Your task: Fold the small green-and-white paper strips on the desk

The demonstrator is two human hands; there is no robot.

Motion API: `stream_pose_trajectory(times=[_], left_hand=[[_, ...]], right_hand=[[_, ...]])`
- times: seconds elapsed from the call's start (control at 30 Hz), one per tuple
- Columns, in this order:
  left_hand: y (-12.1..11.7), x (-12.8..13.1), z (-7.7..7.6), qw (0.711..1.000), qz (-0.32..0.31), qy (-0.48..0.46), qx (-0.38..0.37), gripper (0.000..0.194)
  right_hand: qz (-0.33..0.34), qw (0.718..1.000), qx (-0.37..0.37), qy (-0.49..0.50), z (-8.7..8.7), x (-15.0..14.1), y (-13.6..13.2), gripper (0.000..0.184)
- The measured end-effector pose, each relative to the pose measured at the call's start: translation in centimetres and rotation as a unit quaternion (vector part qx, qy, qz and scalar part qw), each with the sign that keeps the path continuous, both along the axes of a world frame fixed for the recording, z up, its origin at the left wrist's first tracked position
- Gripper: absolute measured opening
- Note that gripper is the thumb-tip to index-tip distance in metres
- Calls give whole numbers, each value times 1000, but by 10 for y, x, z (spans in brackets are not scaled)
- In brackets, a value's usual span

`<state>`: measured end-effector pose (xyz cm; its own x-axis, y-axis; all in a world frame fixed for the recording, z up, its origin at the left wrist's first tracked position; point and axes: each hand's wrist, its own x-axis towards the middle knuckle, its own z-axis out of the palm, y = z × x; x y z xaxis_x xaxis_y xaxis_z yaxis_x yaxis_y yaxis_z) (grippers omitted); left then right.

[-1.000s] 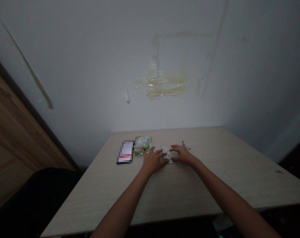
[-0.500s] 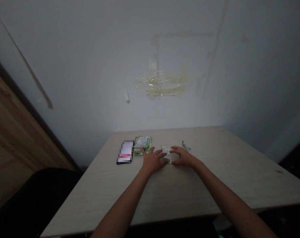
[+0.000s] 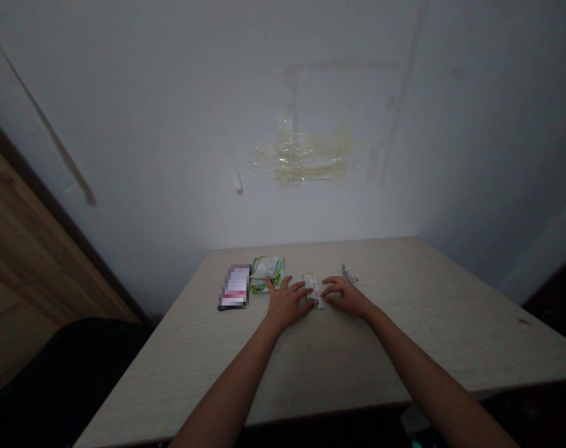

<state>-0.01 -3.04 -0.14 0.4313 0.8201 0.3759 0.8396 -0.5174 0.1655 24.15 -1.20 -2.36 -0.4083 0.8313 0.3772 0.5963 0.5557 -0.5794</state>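
A small flat packet (image 3: 312, 287), white and pale green with a coloured print near its front end, lies on the table between my hands. On its left side my left hand (image 3: 286, 303) rests with fingers spread, some of them over the packet's left edge. My right hand (image 3: 347, 297) is at the right edge with bent fingers, the thumb tip close to that edge; whether it touches cannot be made out. Left of my left hand lies a loose pile of similar green and white packets (image 3: 268, 267). Behind my right hand sits a small crumpled, folded wrapper (image 3: 349, 274).
A phone (image 3: 235, 287) with a lit, blurred screen lies at the left of the pile on the pale wooden table (image 3: 357, 354). Behind the table stands a wall (image 3: 170, 124) with old tape (image 3: 306, 163). A dark chair-like shape (image 3: 68, 373) is at the left.
My right thumb has moved up along the packet's right edge, away from its front corner and closer to the fingers. The left hand stays nearly in place. The view shifts slightly.
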Motion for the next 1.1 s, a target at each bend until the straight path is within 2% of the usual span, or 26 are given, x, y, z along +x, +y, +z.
stream_pose_trajectory(times=[0.37, 0.77, 1.1], left_hand=[[0, 0, 1, 1000, 5, 2, -15, 34], [2, -1, 1, 999, 6, 15, -27, 39], [0, -1, 2, 999, 11, 23, -38, 40]], right_hand=[[-11, 1000, 1, -10, 2, -2, -2, 10], [-79, 996, 35, -9, -13, -8, 17, 15], [-126, 990, 36, -55, -5, -15, 24, 20]])
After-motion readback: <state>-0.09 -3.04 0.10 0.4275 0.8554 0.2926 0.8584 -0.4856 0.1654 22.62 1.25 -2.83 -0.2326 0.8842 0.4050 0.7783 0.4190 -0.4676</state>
